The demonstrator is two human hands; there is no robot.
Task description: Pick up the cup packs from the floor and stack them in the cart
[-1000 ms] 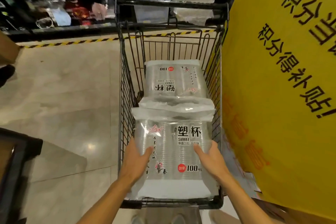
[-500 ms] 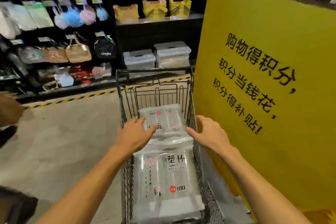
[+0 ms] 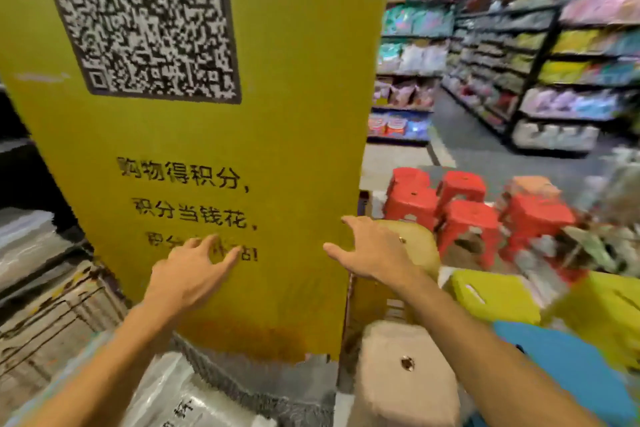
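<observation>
My left hand (image 3: pixel 188 274) hovers in front of a yellow pillar, fingers spread and holding nothing. My right hand (image 3: pixel 375 251) is raised beside the pillar's right edge, fingers apart and empty. A clear plastic cup pack (image 3: pixel 180 402) with black lettering shows at the bottom edge, below my left forearm. The cart is almost out of view; only a blurred strip of wire (image 3: pixel 52 308) shows at the lower left.
The yellow pillar (image 3: pixel 207 135) with a QR code fills the middle. Red plastic stools (image 3: pixel 464 218) stand to the right, with yellow (image 3: pixel 495 295), blue (image 3: pixel 568 364) and beige (image 3: pixel 405 367) stools nearer. A shelf-lined aisle (image 3: pixel 512 80) runs back on the right.
My view has swung right and up, away from the cart. Both hands have let go of the pack in the cart and lifted, open, in front of the yellow pillar.
</observation>
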